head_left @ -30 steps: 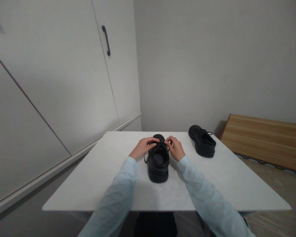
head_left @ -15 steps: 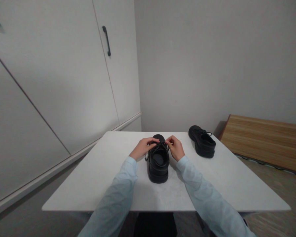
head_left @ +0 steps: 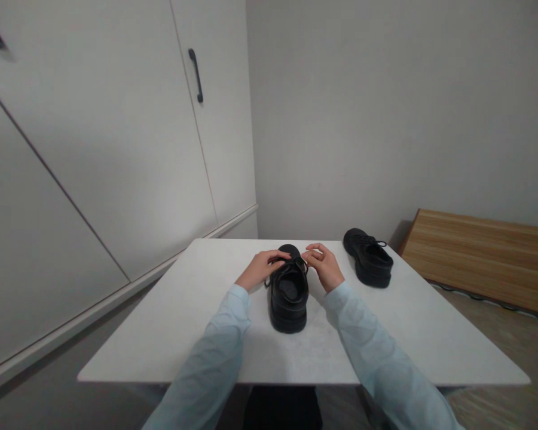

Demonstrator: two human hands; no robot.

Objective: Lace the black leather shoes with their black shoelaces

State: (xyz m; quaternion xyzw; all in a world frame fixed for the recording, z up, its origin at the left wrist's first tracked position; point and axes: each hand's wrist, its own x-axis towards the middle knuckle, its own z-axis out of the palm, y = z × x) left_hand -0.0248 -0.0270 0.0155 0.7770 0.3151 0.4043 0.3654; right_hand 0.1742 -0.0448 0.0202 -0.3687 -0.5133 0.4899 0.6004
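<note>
A black lace-up shoe (head_left: pixel 289 298) stands on the white table (head_left: pixel 192 322), heel toward me. My left hand (head_left: pixel 260 267) rests at the shoe's left side, fingers pinched on a black lace over the tongue. My right hand (head_left: pixel 325 265) is at the shoe's right side, its fingertips pinching the other lace end, with the remaining fingers lifted a little. A second black shoe (head_left: pixel 368 257) sits apart at the back right of the table, untouched.
White cupboard doors with a black handle (head_left: pixel 196 75) fill the left wall. A low wooden board (head_left: pixel 484 254) lies on the floor to the right, a dark cable running along its front edge. A plain grey wall is behind the table.
My right hand has shifted slightly right and turned outward, its fingers loosened from the shoe's top. The left hand and both shoes stay where they were.
</note>
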